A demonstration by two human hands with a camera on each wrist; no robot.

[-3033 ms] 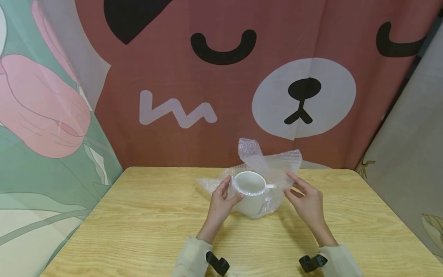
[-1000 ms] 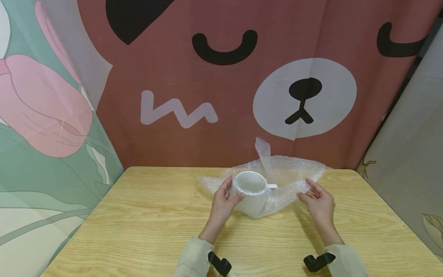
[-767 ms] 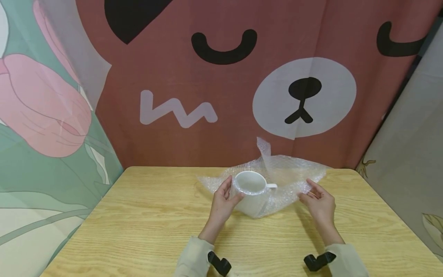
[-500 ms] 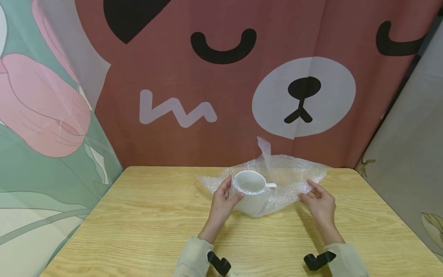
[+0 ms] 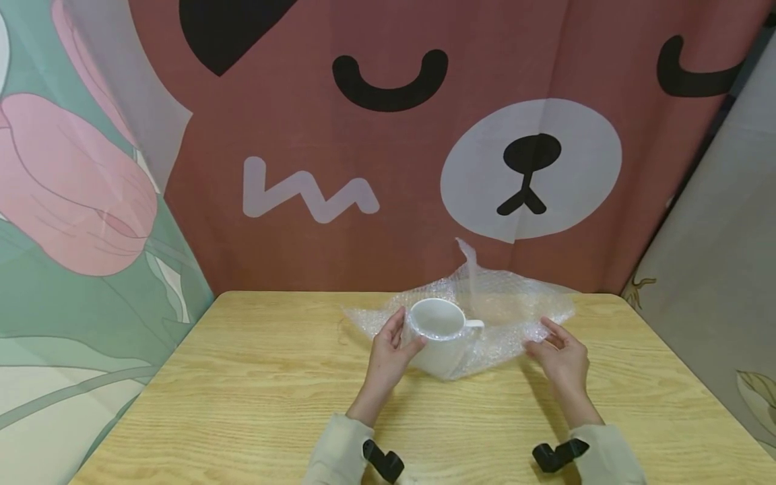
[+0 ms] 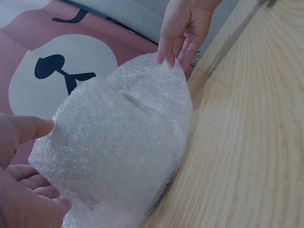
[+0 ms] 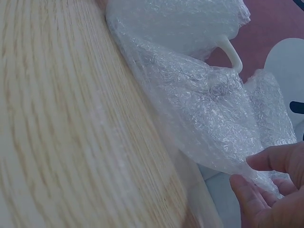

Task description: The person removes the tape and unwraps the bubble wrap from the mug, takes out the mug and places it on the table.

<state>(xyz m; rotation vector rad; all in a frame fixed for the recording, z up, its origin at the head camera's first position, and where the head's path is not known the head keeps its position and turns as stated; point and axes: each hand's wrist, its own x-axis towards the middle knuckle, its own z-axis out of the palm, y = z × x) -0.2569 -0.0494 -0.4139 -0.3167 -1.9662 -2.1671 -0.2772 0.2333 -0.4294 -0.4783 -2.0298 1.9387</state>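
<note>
A white mug stands near the far side of the table, its mouth facing up and its handle pointing right. Bubble wrap covers the front and left of the mug and spreads out behind it and to its right. My left hand grips the mug through the wrap, thumb in front and fingers at the left side. Between thumb and fingers, my right hand pinches the wrap's right edge. In the right wrist view the handle sticks out bare; the left wrist view shows mostly bubble wrap hiding the mug's body.
The wooden table extends around the mug and wrap. Directly behind its far edge hangs a reddish-brown curtain with a bear print. A patterned curtain hangs at the left and a grey one at the right.
Since three seconds ago my right hand has moved right, drawing the wrap's edge away from the mug and baring the handle more. A raised wrap corner has narrowed. My left hand has stayed in place.
</note>
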